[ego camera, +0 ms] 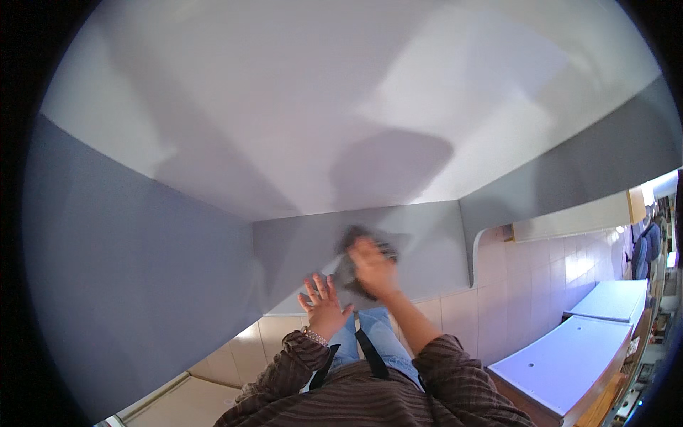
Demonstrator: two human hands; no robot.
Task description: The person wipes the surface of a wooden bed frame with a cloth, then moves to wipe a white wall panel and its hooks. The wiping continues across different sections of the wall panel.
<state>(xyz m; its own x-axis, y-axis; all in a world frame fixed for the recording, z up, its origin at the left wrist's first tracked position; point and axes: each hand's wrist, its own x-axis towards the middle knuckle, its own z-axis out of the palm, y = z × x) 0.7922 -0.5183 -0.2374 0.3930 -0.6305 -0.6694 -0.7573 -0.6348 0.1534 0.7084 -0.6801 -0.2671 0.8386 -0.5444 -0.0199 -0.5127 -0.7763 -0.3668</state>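
Note:
My right hand [373, 267], blurred by motion, presses a dark cloth [352, 240] on a grey painted wall panel [432, 245] just below the white ceiling surface [299, 107]. The cloth looks crumpled, and part of it lies under my fingers. To the left of it, my left hand [324, 309] is spread with its fingers apart, holding nothing; its fingertips are near or on the grey panel, and I cannot tell whether they touch. A metal bracelet is on my left wrist.
A large blue-grey wall [139, 256] stands at the left. Pale tiles [507, 267] run below the panel. At the right are a wall cabinet [576, 219], white boards with small holes [565, 357] and a hanging blue garment [645, 248]. A pale flat surface [187, 400] is at lower left.

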